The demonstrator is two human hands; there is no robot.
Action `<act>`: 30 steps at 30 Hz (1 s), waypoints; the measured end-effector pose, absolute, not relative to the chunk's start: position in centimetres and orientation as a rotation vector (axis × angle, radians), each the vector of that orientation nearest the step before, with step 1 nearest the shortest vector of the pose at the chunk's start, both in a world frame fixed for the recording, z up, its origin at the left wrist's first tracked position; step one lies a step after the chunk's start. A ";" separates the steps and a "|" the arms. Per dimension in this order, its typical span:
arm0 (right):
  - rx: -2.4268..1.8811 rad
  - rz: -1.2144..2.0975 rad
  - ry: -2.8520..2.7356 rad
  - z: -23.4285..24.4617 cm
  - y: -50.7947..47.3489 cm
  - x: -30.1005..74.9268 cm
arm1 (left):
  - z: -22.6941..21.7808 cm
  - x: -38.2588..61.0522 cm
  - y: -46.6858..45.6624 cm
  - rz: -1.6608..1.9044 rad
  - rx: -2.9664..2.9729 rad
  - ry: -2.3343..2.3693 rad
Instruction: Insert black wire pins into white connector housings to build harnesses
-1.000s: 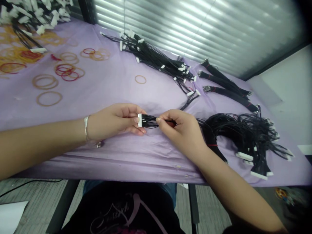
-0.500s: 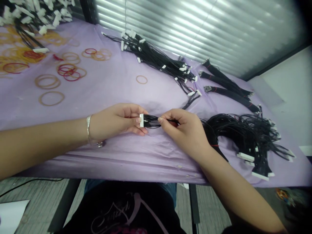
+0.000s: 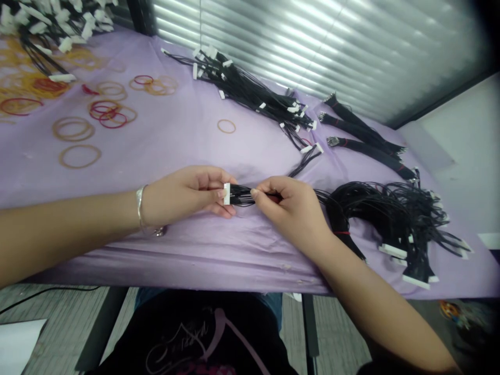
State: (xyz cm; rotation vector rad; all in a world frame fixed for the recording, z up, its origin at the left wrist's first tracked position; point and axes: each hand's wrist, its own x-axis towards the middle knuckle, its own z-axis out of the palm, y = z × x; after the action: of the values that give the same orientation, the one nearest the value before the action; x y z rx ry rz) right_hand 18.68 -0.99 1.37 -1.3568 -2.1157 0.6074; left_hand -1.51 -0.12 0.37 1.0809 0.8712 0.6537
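My left hand (image 3: pixel 199 192) pinches the white connector (image 3: pixel 227 194) at the end of a black wire harness (image 3: pixel 242 195). A short way to the right, my right hand (image 3: pixel 291 205) grips the same harness, its thumb and forefinger closed on the wires. Between the two hands the wires lie fanned side by side. Beyond my right hand, black wires run toward a curved pile of harnesses (image 3: pixel 363 195) with white connectors, and my palm hides part of them.
Rubber bands (image 3: pixel 74 129) in yellow and red lie on the purple-covered table (image 3: pixel 167 138) at left. A long stack of black harnesses (image 3: pixel 250 88) is at the back, with bundled black wires (image 3: pixel 371 153) to its right. More white-ended harnesses (image 3: pixel 58 26) are heaped at far left.
My right hand has slid slightly left along the wires toward the connector. My left hand keeps its hold in nearly the same place.
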 end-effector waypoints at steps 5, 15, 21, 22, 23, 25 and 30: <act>-1.415 0.727 -2.055 1.5 -0.9 18.5 | 0.2 -1.5 0.0 0.657 1.082 0.855; -1.394 0.798 -2.054 1.7 -1.1 18.6 | -0.1 -1.6 0.0 0.656 1.064 0.832; -1.423 0.912 -2.050 2.0 -1.0 18.6 | 0.0 -1.5 0.0 0.646 1.047 0.855; -1.426 0.923 -2.042 2.0 -1.0 18.6 | 0.0 -1.5 0.0 0.642 1.046 0.851; -1.428 0.931 -2.031 2.0 -1.0 18.6 | 0.0 -1.5 0.0 0.641 1.044 0.847; -1.437 0.951 -2.018 2.0 -1.0 18.5 | 0.0 -1.5 0.1 0.646 1.044 0.840; -1.486 1.005 -2.019 2.2 -0.8 18.6 | 0.0 -1.5 0.2 0.640 1.045 0.829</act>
State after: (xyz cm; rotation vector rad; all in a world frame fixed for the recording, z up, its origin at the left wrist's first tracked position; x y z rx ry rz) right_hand 18.65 -0.85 2.15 -1.4862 -2.0190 1.0054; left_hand -1.52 0.15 0.04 1.0449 0.8287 0.6399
